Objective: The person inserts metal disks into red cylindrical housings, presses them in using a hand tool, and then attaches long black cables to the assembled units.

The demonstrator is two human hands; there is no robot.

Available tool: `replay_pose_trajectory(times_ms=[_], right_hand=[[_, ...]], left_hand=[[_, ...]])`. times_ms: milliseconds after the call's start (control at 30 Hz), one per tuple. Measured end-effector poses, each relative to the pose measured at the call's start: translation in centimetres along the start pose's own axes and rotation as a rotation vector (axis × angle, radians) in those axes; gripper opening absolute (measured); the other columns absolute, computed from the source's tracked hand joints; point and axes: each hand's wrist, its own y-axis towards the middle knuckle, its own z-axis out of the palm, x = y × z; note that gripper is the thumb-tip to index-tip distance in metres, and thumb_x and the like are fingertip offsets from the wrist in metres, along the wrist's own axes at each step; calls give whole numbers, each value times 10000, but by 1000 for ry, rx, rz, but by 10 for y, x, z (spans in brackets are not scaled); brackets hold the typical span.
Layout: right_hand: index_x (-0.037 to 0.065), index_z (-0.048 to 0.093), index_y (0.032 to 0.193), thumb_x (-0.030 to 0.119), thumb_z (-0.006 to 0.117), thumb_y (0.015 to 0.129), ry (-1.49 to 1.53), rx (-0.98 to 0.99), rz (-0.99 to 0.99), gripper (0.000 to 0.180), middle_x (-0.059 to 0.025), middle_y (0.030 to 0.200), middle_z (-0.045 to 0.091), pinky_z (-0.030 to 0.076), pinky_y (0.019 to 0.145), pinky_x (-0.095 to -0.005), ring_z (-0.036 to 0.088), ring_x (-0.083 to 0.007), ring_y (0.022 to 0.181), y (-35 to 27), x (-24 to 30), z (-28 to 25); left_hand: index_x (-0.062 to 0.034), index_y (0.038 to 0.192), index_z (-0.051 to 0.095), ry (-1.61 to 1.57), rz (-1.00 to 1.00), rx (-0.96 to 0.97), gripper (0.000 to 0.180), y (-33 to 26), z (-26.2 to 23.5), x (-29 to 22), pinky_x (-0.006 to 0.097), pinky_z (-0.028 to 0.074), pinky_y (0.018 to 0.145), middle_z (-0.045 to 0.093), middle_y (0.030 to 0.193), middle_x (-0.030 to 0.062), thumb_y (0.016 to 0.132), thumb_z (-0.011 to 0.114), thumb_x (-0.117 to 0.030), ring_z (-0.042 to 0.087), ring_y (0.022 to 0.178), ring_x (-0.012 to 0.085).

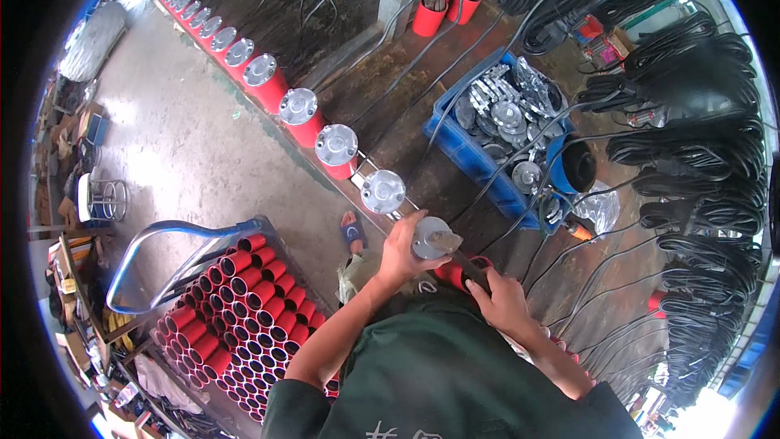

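My left hand [401,250] is wrapped round the side of a round metal end cap [424,232] in front of my body. The tube under this cap is mostly hidden by my hand and body. My right hand [502,302] grips the dark handle of a hammer [444,241], whose worn head lies over the cap; whether they touch, I cannot tell. Below the handle, part of a red tube [452,276] shows. Just beyond my left hand stands another metal cap [383,190], first in a long row of red tubes [266,91] topped with metal caps.
A blue crate [463,164] of loose metal caps stands on the bench at right, with a dark blue bowl [575,164] on its edge. Coiled black cables [691,154] line the far right, their leads crossing the bench. Left, a cart [154,299] carries stacked red tubes [244,297].
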Motion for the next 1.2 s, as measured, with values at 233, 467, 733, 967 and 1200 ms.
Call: replay_pose_trajectory(times_ms=[233,467,733,967,1200], right_hand=[[15,646,1015,373,692,1019,114,-48,-3,361,-255,773,704,544,636,-553,715,-475,745,-2,9,-1],[22,625,1046,388,660,1035,89,11,-35,368,-259,787,708,541,638,-567,709,-479,736,-2,21,-7],[10,636,1048,320,657,1045,122,118,50,311,-249,793,705,521,629,-552,705,-483,749,5,22,-15],[3,652,1065,343,659,1044,22,21,74,341,-269,796,688,518,651,-534,711,-485,778,-4,15,5],[-23,658,1107,328,637,1055,254,-12,13,355,-258,788,681,529,667,-479,717,-450,765,-1,39,-22]], left_hand=[[-23,1468,512,-62,-30,51,978,0,-7,-4,467,538,1054,626,1375,215,650,1000,-246,631,1255,407],[-39,1503,475,-120,-83,92,986,1,-10,-9,475,505,1090,586,1417,218,668,974,-197,595,1298,414],[-35,1486,486,-130,-78,35,983,-5,-1,-5,480,508,1069,602,1373,211,664,984,-241,602,1251,415],[-35,1419,536,-116,-35,-95,933,-3,15,-3,463,524,1049,623,1360,190,624,983,-233,628,1226,392],[-52,1427,542,-73,7,-143,917,-5,16,2,469,536,1037,638,1364,183,630,960,-231,638,1231,384]])
